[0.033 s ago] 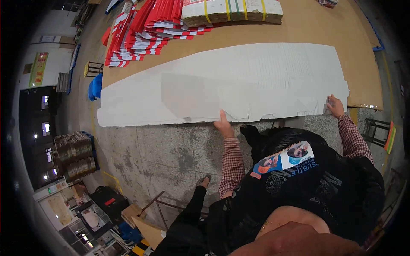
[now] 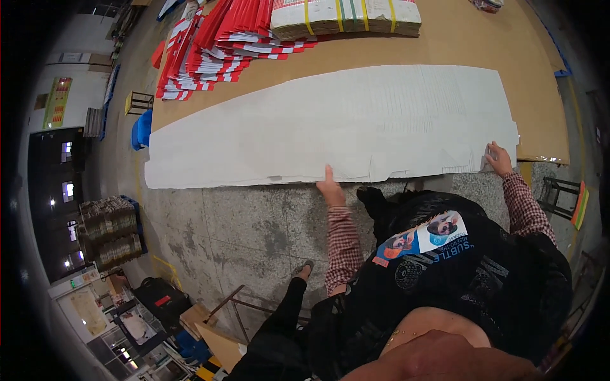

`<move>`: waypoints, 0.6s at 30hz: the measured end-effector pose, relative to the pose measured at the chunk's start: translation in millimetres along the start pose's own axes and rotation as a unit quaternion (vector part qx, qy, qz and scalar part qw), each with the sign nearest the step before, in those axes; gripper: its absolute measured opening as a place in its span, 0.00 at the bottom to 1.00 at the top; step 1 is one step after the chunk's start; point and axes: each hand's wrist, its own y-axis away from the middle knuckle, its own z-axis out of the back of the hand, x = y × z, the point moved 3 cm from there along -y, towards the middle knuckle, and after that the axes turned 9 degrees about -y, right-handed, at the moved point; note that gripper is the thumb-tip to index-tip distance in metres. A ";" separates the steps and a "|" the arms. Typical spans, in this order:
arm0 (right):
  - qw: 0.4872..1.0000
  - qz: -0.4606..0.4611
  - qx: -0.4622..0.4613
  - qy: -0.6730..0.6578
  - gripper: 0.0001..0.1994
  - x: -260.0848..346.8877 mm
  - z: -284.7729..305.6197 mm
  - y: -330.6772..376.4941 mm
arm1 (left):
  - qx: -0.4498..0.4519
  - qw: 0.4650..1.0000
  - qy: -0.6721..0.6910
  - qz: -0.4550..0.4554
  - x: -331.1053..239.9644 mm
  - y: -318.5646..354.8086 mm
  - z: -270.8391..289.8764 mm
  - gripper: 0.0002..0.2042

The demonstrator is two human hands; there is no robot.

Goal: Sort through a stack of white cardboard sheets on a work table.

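Note:
A long, pale grey-white cardboard sheet (image 2: 305,127) lies across the table, narrowing toward its left end. Its near edge runs along the table's front side. At the middle of that edge, my left hand (image 2: 330,189) grips the sheet, thumb on top and the other fingers hidden below. My right hand (image 2: 500,159) pinches the same edge near the right corner, its fingers curled. Fine creases and a few small tears mark the sheet's surface and border.
On the brown table top (image 2: 470,38), red-and-white folded pieces (image 2: 219,47) are heaped at the far left, beside a strapped bundle (image 2: 346,18). A blue stool (image 2: 142,130) stands off the left end. Stacked cardboard (image 2: 111,232) and a dark stool (image 2: 559,197) stand on the floor.
My left hand has shifted very slightly left along the sheet's edge. A darker grey patch on the sheet's left half no longer shows. My right hand stays where it was.

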 end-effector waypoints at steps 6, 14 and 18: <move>1.000 0.001 0.011 -0.007 0.23 6.8 1.7 -3.4 | -0.013 0.999 0.019 -0.035 -0.9 -2.6 -8.1 0.15; 1.000 -0.018 0.006 -0.008 0.22 -1.6 6.4 -3.4 | 0.096 0.963 0.232 0.102 1.0 1.9 -9.1 0.15; 1.000 -0.008 0.007 -0.013 0.23 -2.3 6.3 -8.2 | -0.023 0.998 -0.010 0.061 4.2 -0.7 -8.2 0.17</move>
